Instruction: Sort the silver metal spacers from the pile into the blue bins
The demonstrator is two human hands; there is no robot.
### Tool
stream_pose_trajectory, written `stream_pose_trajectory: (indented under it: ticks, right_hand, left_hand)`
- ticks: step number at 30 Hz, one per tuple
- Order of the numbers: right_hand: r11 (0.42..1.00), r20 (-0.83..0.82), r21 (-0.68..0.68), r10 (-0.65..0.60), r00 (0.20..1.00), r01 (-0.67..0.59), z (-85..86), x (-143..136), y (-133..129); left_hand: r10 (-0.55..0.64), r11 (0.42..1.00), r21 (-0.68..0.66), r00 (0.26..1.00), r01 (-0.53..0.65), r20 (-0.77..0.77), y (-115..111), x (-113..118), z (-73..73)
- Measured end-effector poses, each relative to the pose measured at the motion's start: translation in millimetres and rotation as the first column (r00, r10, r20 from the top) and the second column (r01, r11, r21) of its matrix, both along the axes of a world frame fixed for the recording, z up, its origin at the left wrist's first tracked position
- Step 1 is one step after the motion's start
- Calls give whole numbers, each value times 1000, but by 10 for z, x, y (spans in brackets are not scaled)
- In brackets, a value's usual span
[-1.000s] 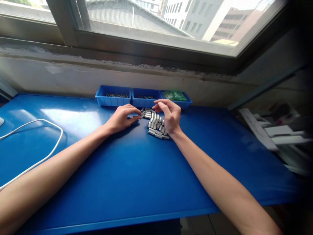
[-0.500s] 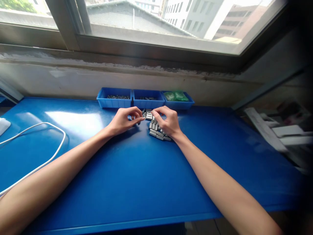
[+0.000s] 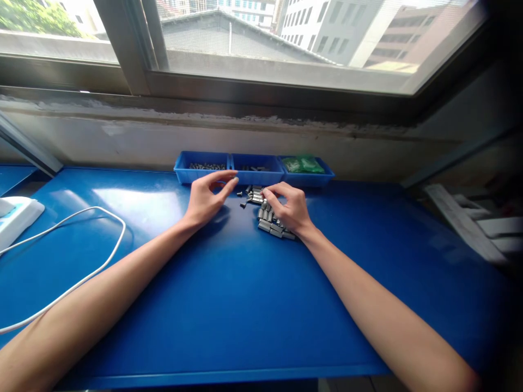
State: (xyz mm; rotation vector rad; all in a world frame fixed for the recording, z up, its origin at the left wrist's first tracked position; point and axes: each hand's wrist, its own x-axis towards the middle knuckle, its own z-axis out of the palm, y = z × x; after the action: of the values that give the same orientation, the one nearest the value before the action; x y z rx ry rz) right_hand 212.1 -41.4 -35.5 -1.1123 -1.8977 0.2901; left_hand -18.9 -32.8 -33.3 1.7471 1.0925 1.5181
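Note:
My left hand is raised over the blue table, its thumb and index finger close together around something small that I cannot make out. Just right of it, two small dark screws lie on the table. My right hand rests over a cluster of grey metal pieces, its thumb and forefinger pinched at the top of the cluster; what sits between those fingertips is too small to tell. Part of the cluster is hidden under this hand.
Three joined blue bins stand against the wall, with small metal parts in two and green bags in the right one. A white cable curves across the left of the table, near a white power strip.
My left hand has lifted away from the cluster, uncovering small screws on the table. My right hand stays at the metal pieces. The view has shifted, so things appear further right.

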Motion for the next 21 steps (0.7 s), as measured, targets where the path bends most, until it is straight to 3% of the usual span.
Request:
stream_pose_trajectory:
  ticks: [3,5,10,12,15,18,21]
  right_hand:
    - [1000,1,-14,3,1000,-3,-12,12,13]
    - [1000,0,-23,8,1000,-8,-16,15,19]
    - [999,-13,-38,5,1000,-6,-9,7,16]
    - [999,-15,-38,9,1000,-10,-5,3,12]
    - [999,-21,-44,7,1000,-8,0,0,7]
    - [999,-18,-48,5,1000,-6,4,5,3]
    - [999,-15,-46,10,1000,-11,3,13,1]
  left_hand:
    - [163,987,-39,973,-159,166,141,-82,-16]
    - [211,977,-72,950,-199,229,218,-123,-43]
    - [182,983,-58,957,-173,226,207,-113,-54]
    - [143,990,-6,980,-143,137,141,-101,-28]
    - [62,993,107,982,-43,-177,48,-116,-3]
    - [-8,974,188,844,128,-536,5,-149,-37]
    - [-42,959,179,739,218,-672,4,-165,-101]
